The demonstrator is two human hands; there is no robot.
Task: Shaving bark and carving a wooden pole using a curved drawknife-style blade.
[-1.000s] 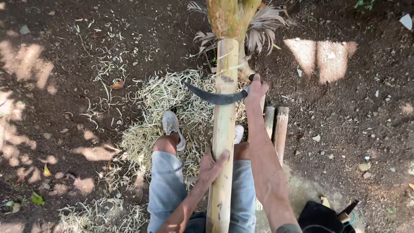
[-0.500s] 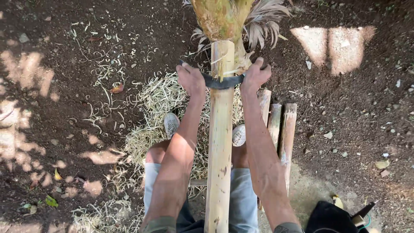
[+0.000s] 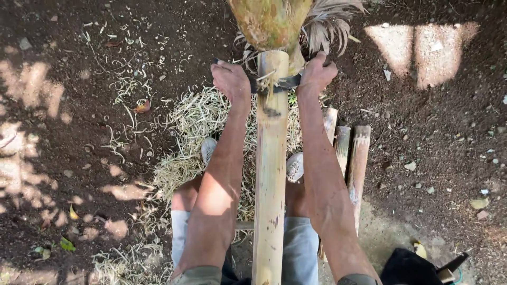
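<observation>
Head camera looked down on a pale bamboo pole [image 3: 270,174] running away from the person between both forearms. The left hand [image 3: 232,80] and right hand [image 3: 316,75] were each closed in a fist round one end of a dark curved blade [image 3: 282,83] laid across the pole. Beyond the hands the pole kept its green-brown skin [image 3: 269,21] and dry husk; nearer than the hands it was bare, so scraping looked well along. Shavings [image 3: 198,121] lay under the left forearm, and three cut poles [image 3: 351,158] lay beside the right.
</observation>
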